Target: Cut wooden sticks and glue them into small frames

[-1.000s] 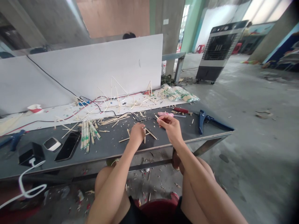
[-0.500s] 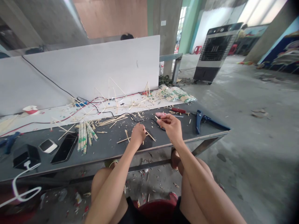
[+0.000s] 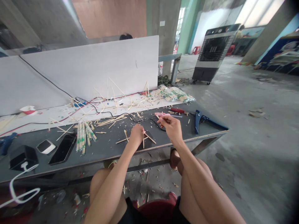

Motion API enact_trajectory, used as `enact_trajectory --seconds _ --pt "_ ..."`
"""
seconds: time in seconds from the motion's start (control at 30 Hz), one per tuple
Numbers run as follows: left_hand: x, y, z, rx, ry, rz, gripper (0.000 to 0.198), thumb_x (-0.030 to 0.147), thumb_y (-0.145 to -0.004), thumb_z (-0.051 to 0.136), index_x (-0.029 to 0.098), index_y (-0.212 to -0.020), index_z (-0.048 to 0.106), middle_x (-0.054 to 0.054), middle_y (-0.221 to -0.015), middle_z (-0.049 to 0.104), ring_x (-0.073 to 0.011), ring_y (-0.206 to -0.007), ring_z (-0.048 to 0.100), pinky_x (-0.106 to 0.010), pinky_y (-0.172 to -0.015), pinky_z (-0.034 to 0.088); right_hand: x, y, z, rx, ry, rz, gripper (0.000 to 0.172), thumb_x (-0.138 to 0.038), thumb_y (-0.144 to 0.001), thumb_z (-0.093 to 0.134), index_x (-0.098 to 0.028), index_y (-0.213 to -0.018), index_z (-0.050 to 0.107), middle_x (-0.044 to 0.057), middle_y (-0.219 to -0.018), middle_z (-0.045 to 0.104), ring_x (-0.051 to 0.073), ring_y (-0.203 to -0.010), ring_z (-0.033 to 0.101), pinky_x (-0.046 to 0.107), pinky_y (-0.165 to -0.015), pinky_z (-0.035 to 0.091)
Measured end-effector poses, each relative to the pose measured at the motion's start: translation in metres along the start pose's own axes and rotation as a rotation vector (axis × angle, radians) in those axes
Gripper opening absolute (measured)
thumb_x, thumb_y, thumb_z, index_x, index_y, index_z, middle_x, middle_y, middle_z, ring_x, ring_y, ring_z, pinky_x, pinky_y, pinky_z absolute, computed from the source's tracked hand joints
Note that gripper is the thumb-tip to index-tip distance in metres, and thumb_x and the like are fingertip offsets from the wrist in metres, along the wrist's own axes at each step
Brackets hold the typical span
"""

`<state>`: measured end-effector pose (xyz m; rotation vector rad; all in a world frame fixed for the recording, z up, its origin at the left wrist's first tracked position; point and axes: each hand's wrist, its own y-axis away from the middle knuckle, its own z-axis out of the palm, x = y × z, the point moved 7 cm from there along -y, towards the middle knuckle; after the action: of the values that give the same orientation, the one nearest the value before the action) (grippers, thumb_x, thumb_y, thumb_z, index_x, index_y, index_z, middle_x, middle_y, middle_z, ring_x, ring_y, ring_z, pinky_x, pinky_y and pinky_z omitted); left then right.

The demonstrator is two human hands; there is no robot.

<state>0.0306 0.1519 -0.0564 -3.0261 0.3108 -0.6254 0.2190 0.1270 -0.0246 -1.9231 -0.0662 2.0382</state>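
Observation:
My left hand [image 3: 137, 134] is closed on a small frame of joined thin wooden sticks [image 3: 149, 138], which stands low over the dark table with sticks splayed to both sides. Part of the frame is hidden behind the fingers. To its right, my right hand [image 3: 171, 126] pinches a short thin wooden stick [image 3: 158, 117] between thumb and fingers, apart from the frame. Just behind the right hand lies a pink object [image 3: 164, 114], partly hidden, its kind unclear. A black cord [image 3: 149, 119] runs beside both hands.
Blue-handled cutter [image 3: 198, 121] and red-handled tool [image 3: 177, 110] lie at right. Loose sticks [image 3: 112, 120], stick bundles [image 3: 81, 137], a phone [image 3: 63, 149] and a black box [image 3: 23, 158] with white cable are left. Stick frames stand before the white board [image 3: 81, 74]. An air cooler [image 3: 211, 53] stands beyond.
The view has shifted slightly. My left hand has turned a little with the stick frame in it. The right hand still pinches the short stick in nearly the same place.

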Motion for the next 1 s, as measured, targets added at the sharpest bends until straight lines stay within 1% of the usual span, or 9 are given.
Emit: enact_trajectory --seconds 0.13,0.23,0.37,0.5,0.6,0.67,0.73,0.87,1.0 --pt "-0.001 0.001 0.000 0.000 -0.003 0.022 0.018 0.009 -0.085 0.060 0.013 -0.071 0.071 -0.010 -0.088 0.068 -0.0171 -0.078 0.063 -0.027 -0.075 0.046 -0.002 0.000 -0.003 0.027 0.049 -0.019 0.026 -0.042 -0.079 0.071 -0.016 -0.084 0.073 0.006 -0.075 0.072 0.015 -0.062 0.058 0.027 -0.060 0.049" --pt "-0.002 0.003 0.002 -0.029 0.025 0.094 0.017 0.006 -0.082 0.060 0.014 -0.076 0.074 -0.009 -0.092 0.069 -0.0159 -0.075 0.063 -0.027 -0.072 0.046 -0.002 0.000 -0.005 0.044 0.098 -0.036 0.024 -0.040 -0.077 0.073 -0.017 -0.083 0.074 0.005 -0.073 0.071 0.015 -0.063 0.057 0.028 -0.061 0.046" --pt "-0.005 0.007 0.005 -0.067 0.076 0.181 0.020 0.002 -0.077 0.060 0.015 -0.068 0.072 -0.007 -0.084 0.068 -0.0147 -0.068 0.061 -0.026 -0.068 0.045 -0.001 -0.002 -0.008 0.048 0.137 -0.053 0.024 -0.040 -0.075 0.074 -0.017 -0.081 0.075 0.003 -0.071 0.069 0.016 -0.063 0.056 0.028 -0.061 0.043" --pt "-0.003 0.011 0.002 -0.066 0.072 0.224 0.020 0.001 -0.078 0.057 0.015 -0.072 0.071 -0.006 -0.083 0.065 -0.0139 -0.066 0.058 -0.027 -0.067 0.043 0.000 -0.003 -0.008 0.028 0.239 -0.042 0.029 -0.045 -0.081 0.067 -0.017 -0.081 0.073 0.003 -0.067 0.067 0.016 -0.060 0.054 0.028 -0.058 0.040" --pt "0.000 0.013 0.001 -0.082 0.038 0.233 0.014 0.006 -0.082 0.061 0.016 -0.074 0.068 -0.006 -0.084 0.062 -0.0144 -0.066 0.055 -0.028 -0.065 0.041 0.002 -0.004 -0.008 0.006 0.286 -0.021 0.036 -0.051 -0.087 0.059 -0.018 -0.079 0.071 0.005 -0.066 0.067 0.016 -0.058 0.055 0.028 -0.056 0.041" --pt "0.001 0.016 0.000 -0.097 0.033 0.226 0.010 0.014 -0.083 0.066 0.016 -0.073 0.065 -0.006 -0.085 0.060 -0.0151 -0.068 0.055 -0.028 -0.065 0.041 0.005 -0.004 -0.008 0.001 0.280 -0.004 0.041 -0.055 -0.090 0.055 -0.018 -0.076 0.068 0.005 -0.065 0.065 0.016 -0.056 0.055 0.028 -0.054 0.042" --pt "0.003 0.018 -0.002 -0.110 0.022 0.225 0.014 0.018 -0.084 0.068 0.016 -0.072 0.063 -0.006 -0.087 0.060 -0.0162 -0.071 0.056 -0.029 -0.066 0.041 0.007 -0.004 -0.008 -0.009 0.252 0.008 0.041 -0.056 -0.089 0.056 -0.018 -0.076 0.067 0.005 -0.064 0.065 0.016 -0.055 0.055 0.028 -0.053 0.042" --pt "0.008 0.022 -0.002 -0.133 -0.021 0.242 0.017 0.017 -0.090 0.059 0.015 -0.074 0.061 -0.009 -0.089 0.060 -0.0182 -0.076 0.058 -0.029 -0.071 0.043 0.008 -0.004 -0.006 -0.033 0.164 0.009 0.030 -0.048 -0.082 0.068 -0.018 -0.082 0.071 0.004 -0.066 0.066 0.016 -0.057 0.057 0.028 -0.056 0.046" --pt "0.009 0.023 -0.004 -0.110 -0.013 0.243 0.013 0.015 -0.093 0.054 0.016 -0.082 0.062 -0.008 -0.087 0.062 -0.0195 -0.078 0.059 -0.029 -0.071 0.043 0.005 -0.004 -0.004 -0.053 0.095 -0.008 0.024 -0.040 -0.076 0.075 -0.017 -0.082 0.073 0.002 -0.064 0.065 0.016 -0.059 0.058 0.029 -0.059 0.048"
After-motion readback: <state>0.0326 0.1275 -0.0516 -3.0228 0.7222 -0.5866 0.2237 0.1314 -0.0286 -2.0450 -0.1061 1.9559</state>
